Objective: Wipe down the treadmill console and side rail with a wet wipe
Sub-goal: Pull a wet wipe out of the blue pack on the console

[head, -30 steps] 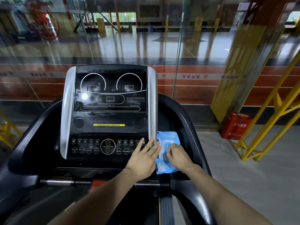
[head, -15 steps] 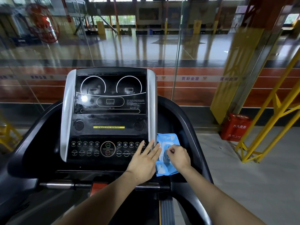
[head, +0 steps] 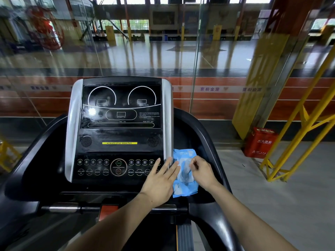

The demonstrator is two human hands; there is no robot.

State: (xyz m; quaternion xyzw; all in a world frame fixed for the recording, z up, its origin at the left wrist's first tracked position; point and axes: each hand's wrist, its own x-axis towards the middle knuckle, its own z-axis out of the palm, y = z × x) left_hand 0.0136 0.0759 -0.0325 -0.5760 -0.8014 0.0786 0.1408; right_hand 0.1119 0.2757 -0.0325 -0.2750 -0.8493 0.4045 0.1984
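Treadmill console (head: 119, 131) dead ahead, display dark; blue wet-wipe pack (head: 183, 173) lies in the tray just right of it; left hand (head: 159, 183) flat, fingers straight, resting across console edge and pack; right hand (head: 203, 172) curled, pinching at the pack's lid area; red box (head: 260, 142) on floor, far right.

Treadmill console (head: 119, 131), centre of frame: black panel with silver side trims, its right-hand black tray (head: 203, 142) carrying one blue wet-wipe pack (head: 184, 189), lying flat just right of the silver trim. Floor (head: 272, 196), right of frame: grey, bearing a red box (head: 260, 142) at middle right and a yellow metal frame (head: 297, 142) beside it.
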